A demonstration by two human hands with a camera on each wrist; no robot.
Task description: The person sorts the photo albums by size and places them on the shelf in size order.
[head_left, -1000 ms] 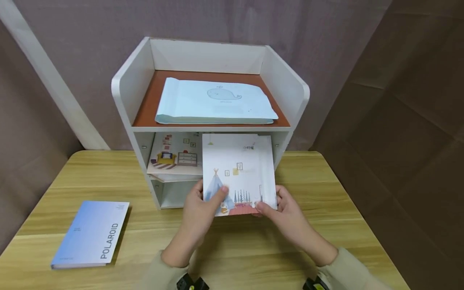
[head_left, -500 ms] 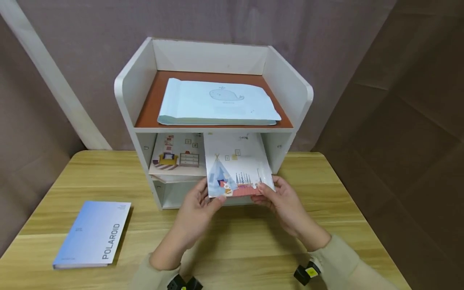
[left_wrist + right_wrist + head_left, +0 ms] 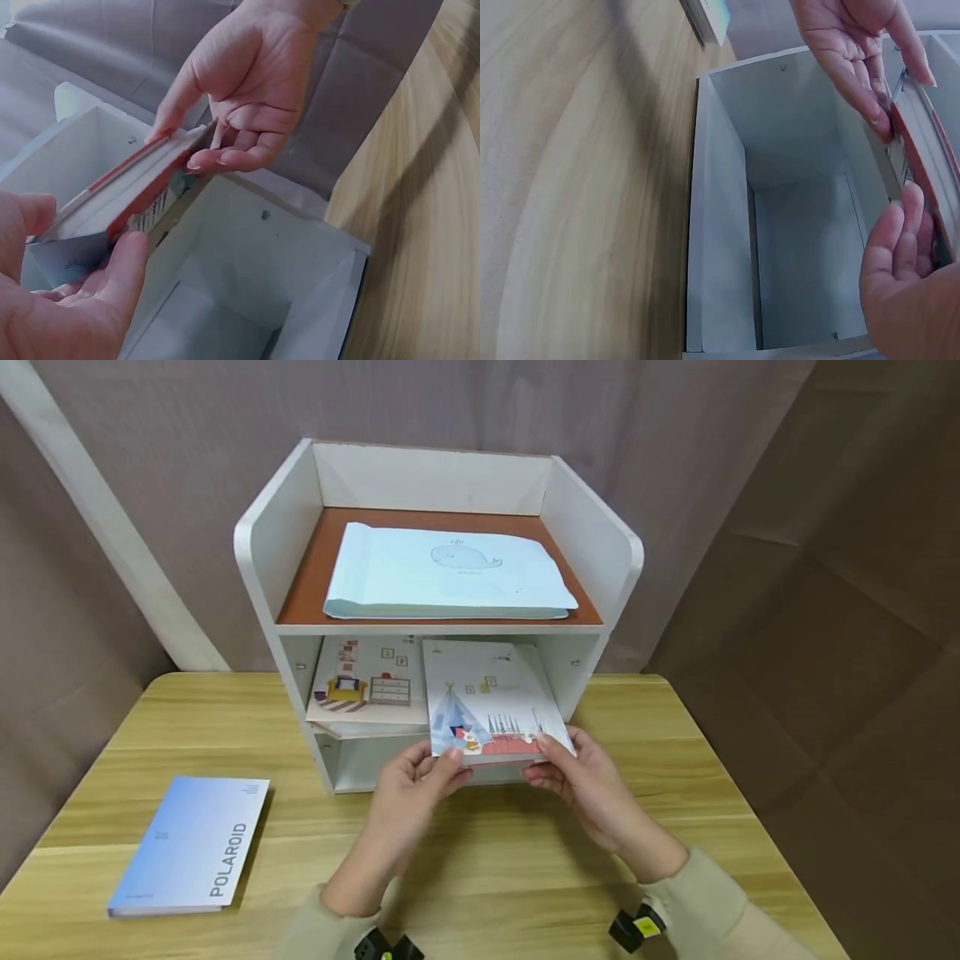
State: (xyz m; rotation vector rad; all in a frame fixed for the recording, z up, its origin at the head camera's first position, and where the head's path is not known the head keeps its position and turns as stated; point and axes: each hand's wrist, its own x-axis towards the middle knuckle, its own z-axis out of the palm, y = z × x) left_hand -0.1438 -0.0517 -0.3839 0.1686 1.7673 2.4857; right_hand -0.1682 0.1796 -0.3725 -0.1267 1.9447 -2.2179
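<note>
A white book with a tent picture on its cover [image 3: 491, 702] lies level, its far part inside the right of the middle shelf and its near edge sticking out. My left hand [image 3: 412, 793] pinches the near left corner, thumb on the cover and fingers beneath. At the near right corner, my right hand [image 3: 596, 793] grips the same way. Both wrist views show the book's page edges [image 3: 120, 184] between red-edged covers, with the left hand's fingers and the right hand's fingers under it. Left of it on that shelf lies another book with a sofa and drawers picture [image 3: 371, 685].
The white shelf unit [image 3: 626, 560] stands on a wooden table [image 3: 675, 752]. A pale blue whale-printed album [image 3: 450, 572] lies on its brown top. A blue POLAROID album [image 3: 187, 843] rests at the left. The bottom compartment [image 3: 802, 247] is below the hands.
The tent-picture book has tipped from a raised tilt to nearly level and gone farther into the shelf. Both hands keep their hold, and the left thumb now lies on the cover's near edge.
</note>
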